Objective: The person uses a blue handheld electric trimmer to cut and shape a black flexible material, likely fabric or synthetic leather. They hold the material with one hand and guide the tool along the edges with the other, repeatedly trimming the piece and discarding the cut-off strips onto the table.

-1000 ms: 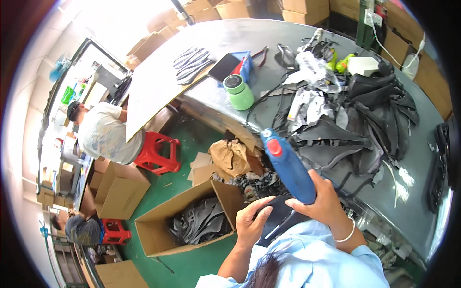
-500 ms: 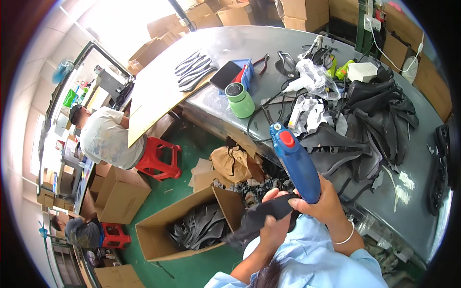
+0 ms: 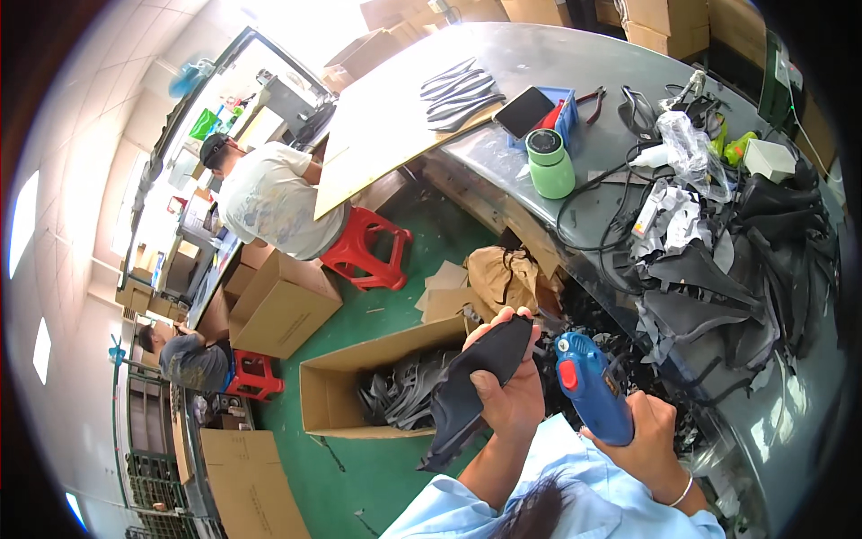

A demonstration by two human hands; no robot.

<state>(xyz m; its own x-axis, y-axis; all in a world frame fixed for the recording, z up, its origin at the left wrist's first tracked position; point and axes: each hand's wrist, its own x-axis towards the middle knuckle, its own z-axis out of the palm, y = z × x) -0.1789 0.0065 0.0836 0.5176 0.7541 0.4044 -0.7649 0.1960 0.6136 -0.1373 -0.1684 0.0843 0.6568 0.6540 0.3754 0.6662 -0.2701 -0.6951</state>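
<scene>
My left hand (image 3: 523, 400) grips a curved, flat piece of black padded material (image 3: 476, 382). The thumb lies across its face, the fingertips show past its upper edge, and its lower end hangs free. My right hand (image 3: 648, 438) is wrapped round the lower body of a blue handheld power tool (image 3: 594, 391) with a red button. The tool's head points up and away from me, beside the black piece and apart from it. Below and left of them stands an open cardboard box (image 3: 337, 373), with several dark pieces (image 3: 409, 391) of similar material inside.
On the grey table (image 3: 503, 54) are a green jar (image 3: 550, 171), a blue bin (image 3: 566, 115), red-handled pliers (image 3: 593, 103), cables and a heap of black pieces (image 3: 718, 305). Striped grey pieces (image 3: 460, 94) lie at the far end. Two people sit at left on red stools (image 3: 366, 251).
The black piece has been raised and turned, with its face now showing. The tool has drawn down and away from it. My view has shifted, so the table appears further right.
</scene>
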